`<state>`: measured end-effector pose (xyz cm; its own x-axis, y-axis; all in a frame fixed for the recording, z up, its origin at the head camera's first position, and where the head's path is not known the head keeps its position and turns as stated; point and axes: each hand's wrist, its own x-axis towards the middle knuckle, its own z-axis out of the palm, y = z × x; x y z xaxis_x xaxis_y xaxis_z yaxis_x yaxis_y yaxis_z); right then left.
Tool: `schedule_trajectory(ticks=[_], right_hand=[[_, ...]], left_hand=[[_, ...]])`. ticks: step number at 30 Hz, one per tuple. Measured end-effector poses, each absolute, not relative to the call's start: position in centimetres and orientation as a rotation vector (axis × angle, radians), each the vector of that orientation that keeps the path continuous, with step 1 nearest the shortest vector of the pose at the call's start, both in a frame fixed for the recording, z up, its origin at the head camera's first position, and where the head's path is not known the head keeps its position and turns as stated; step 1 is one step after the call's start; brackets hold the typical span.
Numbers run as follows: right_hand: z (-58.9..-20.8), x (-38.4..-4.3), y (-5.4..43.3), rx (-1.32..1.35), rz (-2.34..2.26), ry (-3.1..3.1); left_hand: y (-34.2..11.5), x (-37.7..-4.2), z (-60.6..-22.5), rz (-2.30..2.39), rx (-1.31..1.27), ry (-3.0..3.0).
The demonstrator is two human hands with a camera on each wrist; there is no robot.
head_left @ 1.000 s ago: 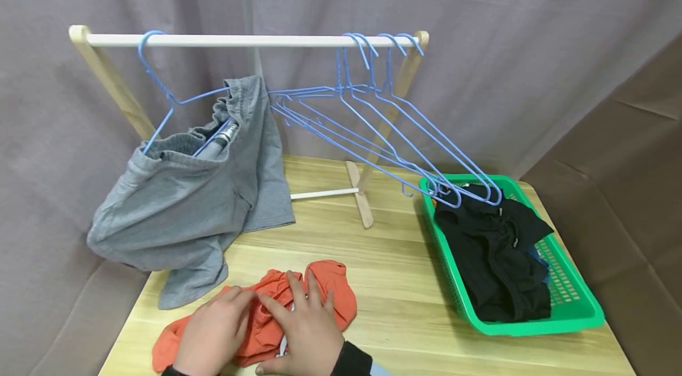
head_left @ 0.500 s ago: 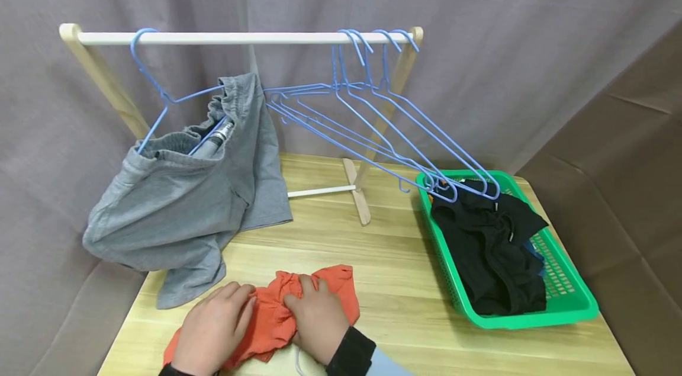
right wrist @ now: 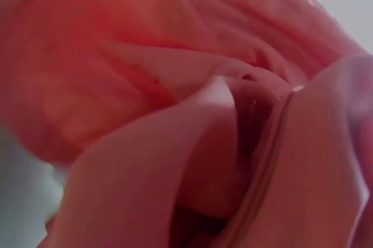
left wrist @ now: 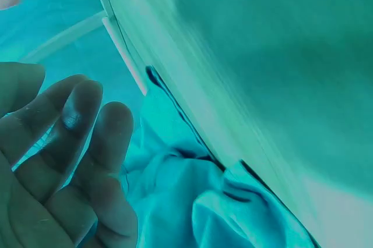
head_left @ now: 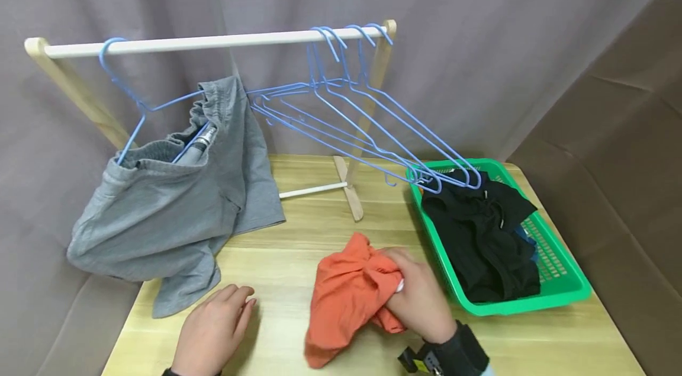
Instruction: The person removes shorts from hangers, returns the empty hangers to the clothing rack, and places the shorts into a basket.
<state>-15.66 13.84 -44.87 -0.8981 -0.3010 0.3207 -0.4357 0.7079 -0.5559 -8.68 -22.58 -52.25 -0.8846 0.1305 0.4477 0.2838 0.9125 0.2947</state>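
Note:
In the head view my right hand (head_left: 418, 299) grips a bunched orange garment (head_left: 343, 299) by its right side, with a small white bit showing at the fingers. Folds of the same orange cloth (right wrist: 175, 32) fill most of the right wrist view. My left hand (head_left: 215, 328) holds nothing, over the table left of the garment, its fingers loosely bent. The left wrist view shows that hand's fingers apart and bare, with the hanging grey shorts (left wrist: 192, 184) behind them. These grey shorts (head_left: 170, 216) hang from a blue hanger (head_left: 141, 105) at the left.
A rack with a white rod (head_left: 224, 41) stands at the back. Several bare blue hangers (head_left: 341, 89) crowd its right end, their lower ends over a green basket (head_left: 559, 299). Inside the basket lie black clothes (head_left: 479, 240). Grey curtain (head_left: 453, 38) closes off the back.
Both hands were on the orange garment; now the left hand is off it. My right hand has gathered it up and moved it to the right, and the head view has shifted slightly.

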Motion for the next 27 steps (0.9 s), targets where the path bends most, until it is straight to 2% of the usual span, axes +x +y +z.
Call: schedule_trajectory(ticks=[8, 15, 22, 27], right_hand=[[-36.0, -14.7, 22.9, 0.332, 0.847, -2.494], [-31.0, -15.8, 31.1, 0.025, 0.669, -2.477], [-29.9, -17.0, 37.3, -0.241, 0.510, -2.537], [-30.9, -17.2, 40.1, -0.165, 0.561, -2.278]], left_hand=[[-21.6, -8.8, -52.1, -0.516, -0.324, -2.651], [-20.9, -9.1, -52.2, -0.503, -0.345, -2.658], [-20.6, -9.0, -52.2, -0.514, -0.323, -2.702], [-20.6, -9.0, -52.3, -0.516, -0.312, -2.724]])
